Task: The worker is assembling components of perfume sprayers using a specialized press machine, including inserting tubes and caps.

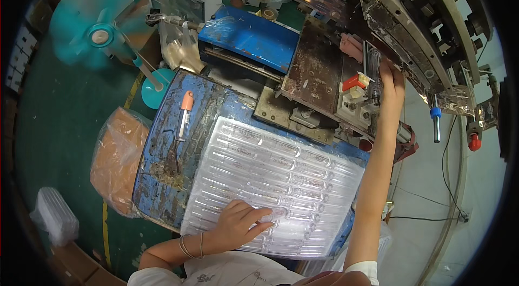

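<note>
A white tray [208, 199] of clear plastic tubes lies on the worktable in front of me. My left hand [240, 224] is over its near part, thumb and forefinger closed around the end of one clear plastic tube [278, 213]. My right arm stretches up to the machine on the right. There my right hand [392, 78] has its fingers bent at the side of a clear plastic tube [373, 61] in the metal fixture [357, 105]; the fingertips are partly hidden. A red and cream block [354, 84] sits beside that tube.
An orange-capped marker [185, 113] lies on the worn blue tabletop [157, 172]. Heavy machine plates [408, 32] overhang the fixture. At left are a spinning teal fan [100, 34] and a bagged orange-brown bundle [116, 161]. A blue metal trough [248, 37] stands behind.
</note>
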The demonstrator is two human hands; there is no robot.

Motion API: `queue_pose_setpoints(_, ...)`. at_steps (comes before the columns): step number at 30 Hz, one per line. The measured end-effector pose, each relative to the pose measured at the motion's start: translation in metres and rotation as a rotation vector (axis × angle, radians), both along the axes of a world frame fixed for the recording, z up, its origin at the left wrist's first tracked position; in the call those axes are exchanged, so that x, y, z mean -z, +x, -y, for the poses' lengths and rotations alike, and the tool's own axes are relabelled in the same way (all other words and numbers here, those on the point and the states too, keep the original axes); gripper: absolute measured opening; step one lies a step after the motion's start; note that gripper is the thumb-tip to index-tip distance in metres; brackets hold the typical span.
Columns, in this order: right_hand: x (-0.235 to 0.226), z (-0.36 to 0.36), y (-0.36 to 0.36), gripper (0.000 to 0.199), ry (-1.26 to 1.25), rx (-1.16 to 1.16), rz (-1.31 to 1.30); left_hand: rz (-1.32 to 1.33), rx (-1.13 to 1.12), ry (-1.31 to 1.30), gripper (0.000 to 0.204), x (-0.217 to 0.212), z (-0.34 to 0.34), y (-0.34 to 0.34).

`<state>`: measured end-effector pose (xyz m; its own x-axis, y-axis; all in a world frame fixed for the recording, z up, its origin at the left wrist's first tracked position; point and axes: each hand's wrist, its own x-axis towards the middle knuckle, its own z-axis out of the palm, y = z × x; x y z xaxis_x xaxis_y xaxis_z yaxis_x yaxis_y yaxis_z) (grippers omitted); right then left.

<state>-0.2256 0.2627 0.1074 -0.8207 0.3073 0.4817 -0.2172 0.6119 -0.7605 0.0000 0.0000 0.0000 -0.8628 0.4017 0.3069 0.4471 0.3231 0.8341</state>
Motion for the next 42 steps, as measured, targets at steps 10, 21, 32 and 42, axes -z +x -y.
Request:
queue_pose_setpoints(10, 0.001, 0.001, 0.000, 0.037, -0.096, -0.052, -0.040, -0.014, -0.007, 0.009, 0.032, 0.001, 0.000, 0.000)
queue_pose_setpoints(21, 0.001, 0.002, -0.003, 0.035, -0.037, -0.026, -0.059, -0.025, 0.010, 0.002, 0.031, -0.002, -0.003, -0.003)
queue_pose_setpoints(32, 0.002, -0.011, 0.022, 0.038, -0.174, -0.030, -0.050, 0.007, 0.013, 0.013, 0.028, -0.006, -0.006, 0.004)
queue_pose_setpoints(42, 0.021, -0.052, 0.215, 0.024, 0.074, 0.005, 0.208, -0.201, 0.205, -0.196, 0.029, 0.030, -0.060, 0.047)
